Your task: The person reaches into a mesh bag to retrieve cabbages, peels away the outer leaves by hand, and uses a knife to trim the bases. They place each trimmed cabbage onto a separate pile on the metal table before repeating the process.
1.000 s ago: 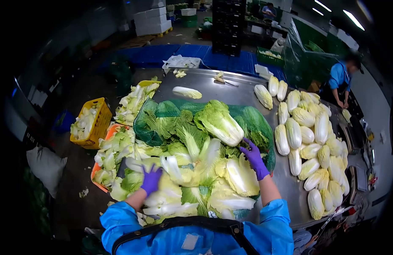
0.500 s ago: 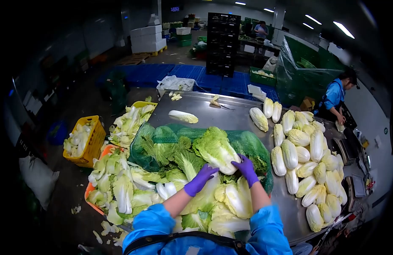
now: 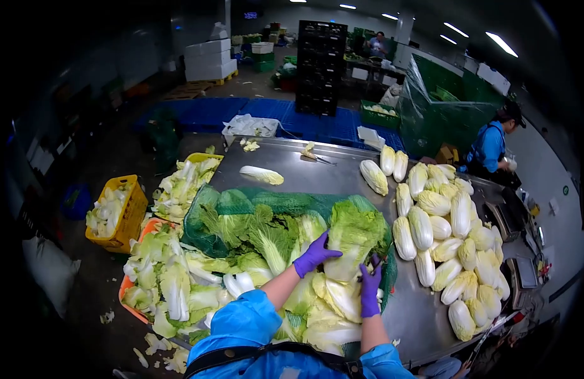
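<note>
Bending over the desk (image 3: pixel 402 328), we have both purple-gloved hands at one leafy cabbage (image 3: pixel 356 228), its green leaves pointing away from us and its pale base turned our way. Our left hand (image 3: pixel 315 254) lies along the cabbage's left side, fingers partly parted and touching it; whether they grip it we cannot tell. Our right hand (image 3: pixel 370 289) is raised beside the base at its right, thumb and fingers apart; a dark patch near the fingertips is too small for us to name, and we cannot tell how firmly the hand bears on the cabbage, or whether it has hold of anything.

Under and beyond our hands spreads a green net (image 3: pixel 291 201), with more untrimmed cabbages (image 3: pixel 267 243) on it, ahead and to the left of our left hand. Nearer us, below both hands, broad loose leaves (image 3: pixel 333 319) overlap. Farther left of our left hand, an orange crate (image 3: pixel 133 311) is heaped with leaves, and beyond it a yellow crate (image 3: pixel 129 222) stands on the floor. Well ahead of our left hand lie a single pale head (image 3: pixel 262 175) and a knife (image 3: pixel 322 160). Right of our right hand, a pile of trimmed heads (image 3: pixel 446 234) covers part of the desk, and past that pile we see a co-worker (image 3: pixel 491 146) in blue.
</note>
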A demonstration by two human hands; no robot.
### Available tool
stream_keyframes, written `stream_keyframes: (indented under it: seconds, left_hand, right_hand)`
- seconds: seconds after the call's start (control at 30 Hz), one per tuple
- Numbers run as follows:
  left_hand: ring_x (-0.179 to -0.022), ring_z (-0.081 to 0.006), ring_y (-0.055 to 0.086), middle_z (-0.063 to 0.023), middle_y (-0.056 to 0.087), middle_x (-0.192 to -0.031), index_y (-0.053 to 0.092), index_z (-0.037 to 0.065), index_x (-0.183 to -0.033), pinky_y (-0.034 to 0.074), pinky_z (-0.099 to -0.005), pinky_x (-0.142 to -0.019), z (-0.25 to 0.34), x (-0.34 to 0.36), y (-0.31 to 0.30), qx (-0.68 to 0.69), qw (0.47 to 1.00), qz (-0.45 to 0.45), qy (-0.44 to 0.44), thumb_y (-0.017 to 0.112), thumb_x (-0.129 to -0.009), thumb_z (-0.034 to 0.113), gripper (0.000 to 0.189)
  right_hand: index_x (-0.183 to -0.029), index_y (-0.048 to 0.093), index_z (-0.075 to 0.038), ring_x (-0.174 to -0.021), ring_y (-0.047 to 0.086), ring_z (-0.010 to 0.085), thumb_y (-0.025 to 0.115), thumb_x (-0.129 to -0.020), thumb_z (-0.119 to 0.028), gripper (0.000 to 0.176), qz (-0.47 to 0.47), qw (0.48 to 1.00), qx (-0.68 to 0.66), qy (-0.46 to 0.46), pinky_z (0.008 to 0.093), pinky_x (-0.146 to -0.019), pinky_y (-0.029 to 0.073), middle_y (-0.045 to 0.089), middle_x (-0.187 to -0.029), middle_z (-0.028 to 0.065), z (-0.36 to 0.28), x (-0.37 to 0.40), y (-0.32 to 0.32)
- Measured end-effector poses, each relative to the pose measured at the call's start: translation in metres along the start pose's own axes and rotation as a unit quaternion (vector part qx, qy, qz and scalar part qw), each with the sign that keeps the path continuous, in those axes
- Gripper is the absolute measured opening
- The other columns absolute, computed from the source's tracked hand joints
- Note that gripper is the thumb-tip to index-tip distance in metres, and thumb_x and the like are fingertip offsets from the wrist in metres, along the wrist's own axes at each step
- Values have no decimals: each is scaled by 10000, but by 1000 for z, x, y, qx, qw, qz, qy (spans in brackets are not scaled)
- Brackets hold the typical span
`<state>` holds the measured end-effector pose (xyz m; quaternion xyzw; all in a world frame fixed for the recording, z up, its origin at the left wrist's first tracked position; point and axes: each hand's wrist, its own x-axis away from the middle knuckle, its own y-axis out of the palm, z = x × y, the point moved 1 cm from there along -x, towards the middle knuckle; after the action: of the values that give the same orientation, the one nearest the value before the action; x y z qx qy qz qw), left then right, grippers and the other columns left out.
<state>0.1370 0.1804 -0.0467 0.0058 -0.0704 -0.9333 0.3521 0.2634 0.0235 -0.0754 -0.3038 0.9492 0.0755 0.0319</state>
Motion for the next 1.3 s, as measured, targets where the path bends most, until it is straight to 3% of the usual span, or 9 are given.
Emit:
stream_keyframes:
  seconds: [0.27, 0.43, 0.6, 0.67, 0.83, 0.97, 1.07, 1.13, 1.3]
  left_hand:
    - [-1021, -348, 511, -193, 500, -1129, 368, -18, -1258, 424, -373, -872, -8, 94, 51, -319, 934, 46, 155, 784, -571, 313, 868]
    - [-1217, -249, 395, -158, 410, -1303, 274, 1, -1328, 308, -348, -1009, 29, 188, 39, -135, 985, -43, 100, 801, -591, 294, 952]
    - [-1298, -239, 265, -153, 309, -1382, 195, 24, -1383, 174, -340, -1073, 47, 242, 1, -11, 989, 22, 145, 801, -581, 226, 1025]
    - [-1217, -285, 386, -145, 431, -1293, 419, 42, -1279, 290, -364, -1025, 36, 255, -16, -298, 943, 97, 113, 782, -614, 220, 778]
    - [-1098, -308, 483, -136, 520, -1153, 524, 42, -1139, 384, -375, -939, -4, 286, -46, -345, 927, 147, 29, 770, -626, 229, 599]
    - [-1075, -329, 482, -112, 545, -1077, 556, 52, -1062, 372, -417, -926, 17, 280, -48, -509, 853, 77, -85, 747, -611, 376, 587]
    - [-1160, -340, 412, -128, 514, -1153, 523, 74, -1139, 283, -481, -984, 24, 246, -47, -618, 775, -15, -133, 736, -560, 494, 747]
    - [-1165, -358, 413, -181, 438, -1257, 440, 62, -1248, 286, -443, -1003, 14, 225, -40, -562, 826, -3, 46, 755, -516, 525, 922]
    - [-1214, -357, 359, -204, 337, -1352, 288, 45, -1345, 283, -510, -984, -3, 195, -15, -647, 754, -97, -67, 735, -493, 599, 1110]
  right_hand:
    - [-1269, 422, -42, -637, 522, 67, 640, -775, -82, 541, -102, 992, -45, 64, 196, -475, 401, 554, -1030, 46, -63, 6, -14]
    - [-899, 586, -46, -478, 469, 42, 653, -778, -75, 142, -149, 985, -18, 85, 192, -419, 370, 573, -689, -4, -118, 58, 7]
    - [-887, 579, -35, -453, 459, 59, 641, -786, -73, 125, -234, 962, -8, 139, 199, -427, 394, 558, -675, 13, -78, 115, 16]
    - [-893, 566, -18, -430, 471, 84, 618, -803, -95, 130, -230, 952, -105, 172, 215, -424, 403, 547, -648, 28, -79, 126, 7]
    - [-820, 534, -59, -465, 478, 102, 455, -853, -289, 245, -14, 1000, -23, -9, 240, -413, 378, 503, -579, 16, -52, 83, -60]
    - [-862, 540, -53, -498, 446, 79, 570, -815, -223, 179, 151, 909, -230, 313, 219, -446, 370, 520, -647, 1, -40, 80, -106]
    - [-915, 546, -47, -518, 457, 81, 621, -784, -142, 179, 195, 975, -2, 111, 230, -453, 387, 541, -735, 11, -38, 97, -116]
    - [-967, 552, -66, -563, 482, 85, 610, -792, -101, 188, 60, 995, 82, 25, 235, -478, 413, 567, -816, 29, -63, 122, -94]
    - [-994, 566, -53, -767, 609, 191, 600, -788, -117, 218, -276, 927, 244, 69, 299, -702, 482, 620, -887, 87, -43, 173, -51]
